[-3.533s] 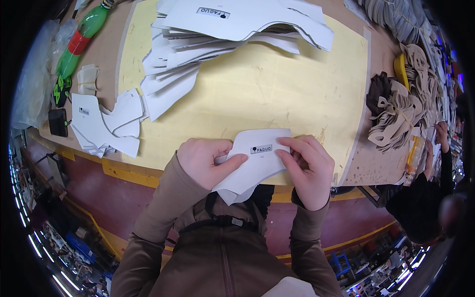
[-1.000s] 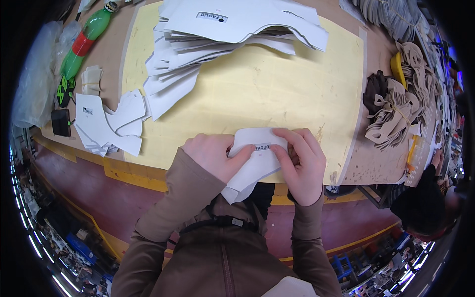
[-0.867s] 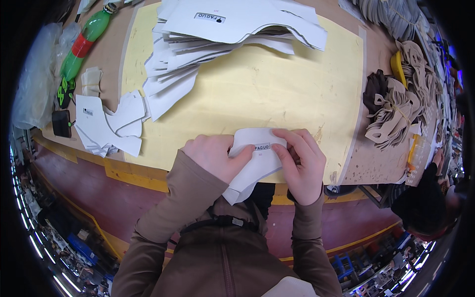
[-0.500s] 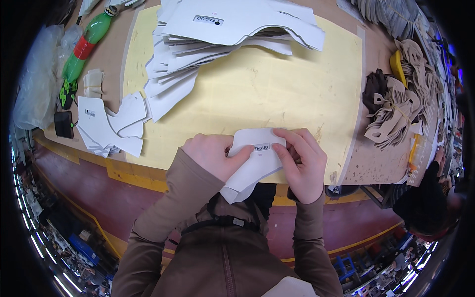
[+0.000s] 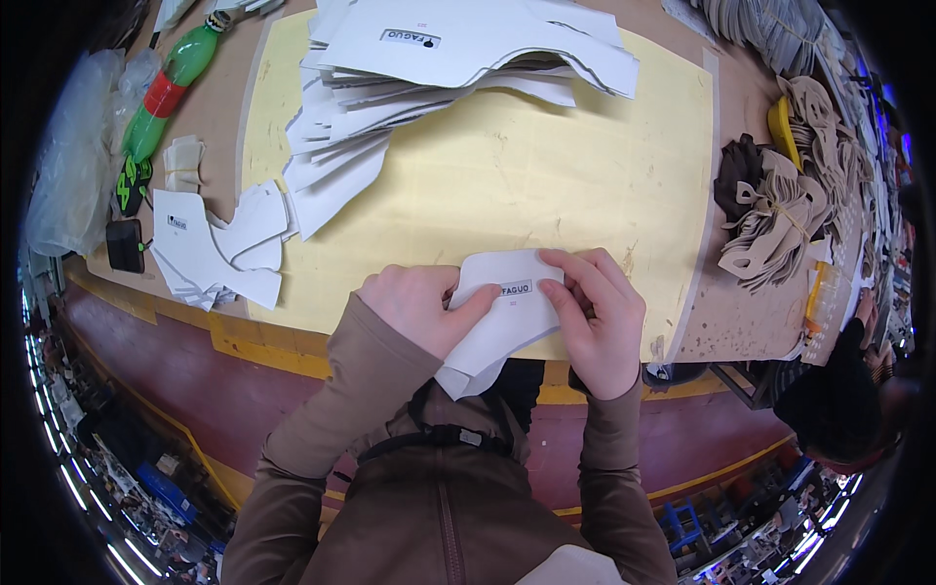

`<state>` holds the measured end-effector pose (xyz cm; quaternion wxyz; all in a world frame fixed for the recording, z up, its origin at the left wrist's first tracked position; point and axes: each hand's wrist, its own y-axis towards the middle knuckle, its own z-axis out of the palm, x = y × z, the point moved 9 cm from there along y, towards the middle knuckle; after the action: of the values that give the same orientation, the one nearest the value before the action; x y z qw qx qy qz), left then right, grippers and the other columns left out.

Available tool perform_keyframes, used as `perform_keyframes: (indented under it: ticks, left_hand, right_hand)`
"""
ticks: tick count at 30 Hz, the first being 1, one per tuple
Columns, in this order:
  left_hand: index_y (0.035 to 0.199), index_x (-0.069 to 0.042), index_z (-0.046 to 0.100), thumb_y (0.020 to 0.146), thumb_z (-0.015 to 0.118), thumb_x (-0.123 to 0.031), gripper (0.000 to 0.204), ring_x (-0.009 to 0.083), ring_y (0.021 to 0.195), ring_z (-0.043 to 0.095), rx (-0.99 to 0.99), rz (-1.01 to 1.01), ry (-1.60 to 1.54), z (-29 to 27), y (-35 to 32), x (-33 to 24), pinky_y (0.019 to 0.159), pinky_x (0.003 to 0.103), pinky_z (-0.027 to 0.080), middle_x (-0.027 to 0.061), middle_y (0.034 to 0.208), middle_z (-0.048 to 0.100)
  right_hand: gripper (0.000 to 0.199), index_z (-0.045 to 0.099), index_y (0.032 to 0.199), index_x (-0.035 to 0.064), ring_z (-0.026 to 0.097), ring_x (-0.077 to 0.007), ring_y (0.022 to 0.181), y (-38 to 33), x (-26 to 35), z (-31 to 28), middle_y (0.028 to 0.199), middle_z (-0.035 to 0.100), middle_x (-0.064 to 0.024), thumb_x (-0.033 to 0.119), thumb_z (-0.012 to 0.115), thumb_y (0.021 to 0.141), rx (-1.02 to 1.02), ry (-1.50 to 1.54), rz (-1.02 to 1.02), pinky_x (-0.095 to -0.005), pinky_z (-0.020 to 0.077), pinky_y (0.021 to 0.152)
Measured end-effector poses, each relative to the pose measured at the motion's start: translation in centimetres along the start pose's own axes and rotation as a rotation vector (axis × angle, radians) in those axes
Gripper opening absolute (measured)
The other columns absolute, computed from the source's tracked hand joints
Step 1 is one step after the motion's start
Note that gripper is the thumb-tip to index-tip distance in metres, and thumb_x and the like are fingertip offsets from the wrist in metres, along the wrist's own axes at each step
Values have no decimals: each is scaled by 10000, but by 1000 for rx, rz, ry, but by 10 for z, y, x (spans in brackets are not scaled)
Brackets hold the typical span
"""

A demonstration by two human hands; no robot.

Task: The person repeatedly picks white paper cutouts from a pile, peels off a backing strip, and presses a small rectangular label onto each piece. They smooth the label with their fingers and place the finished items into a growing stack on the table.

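A small white cut piece [image 5: 509, 317], like sheet leather with a grey printed label near its middle, is held at the table's front edge. My left hand [image 5: 421, 304] grips it on the left, thumb on top beside the label. On the other side my right hand [image 5: 597, 317] pinches it, thumb and fingertips at the upper right edge. The lower end of the piece hangs past the table edge in front of my body, with another layer showing under it. A large stack of similar white pieces [image 5: 468, 49] lies ahead, and a smaller pile [image 5: 200, 244] is at the left.
Yellow sheeting [image 5: 526, 175] covers the table's middle. At the left are a green bottle [image 5: 185, 68], clear plastic bags [image 5: 73, 166] and a small black box [image 5: 125, 246]. Bundled beige pieces [image 5: 780, 214] lie at the right. A person in dark clothing [image 5: 838, 400] is at the far right.
My right hand has shifted very slightly up and to the right at the piece's edge. My left hand and the stacks look the same.
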<state>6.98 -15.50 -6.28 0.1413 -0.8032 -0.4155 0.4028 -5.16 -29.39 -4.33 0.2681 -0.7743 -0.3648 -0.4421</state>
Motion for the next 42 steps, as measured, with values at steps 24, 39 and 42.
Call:
perform_keyframes:
  ticks: [24, 39, 42]
  left_hand:
    - [803, -37, 738, 927, 647, -447, 438, 372, 630, 675, 32, 24, -44, -3, -4, -3, 605, 440, 544, 183, 649, 658]
    - [863, 2, 638, 886, 744, -271, 293, 257, 553, 601, -21, 122, -220, -8, -10, 3, 547, 358, 464, 140, 632, 615]
    - [860, -22, 641, 896, 727, -300, 293, 304, 609, 649, -25, 117, -169, -6, -9, 3, 576, 385, 503, 149, 663, 644]
  right_hand:
    - [194, 726, 1002, -12, 560, -174, 768, -11, 18, -2, 899, 581, -52, -50, 737, 813, -115, -292, -170, -282, 470, 654]
    - [233, 725, 1023, -10, 648, -269, 910, -12, 26, 2, 1013, 655, -107, -75, 723, 799, -47, -296, -332, -351, 542, 761]
    - [232, 731, 1021, -3, 646, -263, 904, -13, 25, 1, 1009, 650, -104, -75, 725, 800, -54, -296, -332, -347, 542, 761]
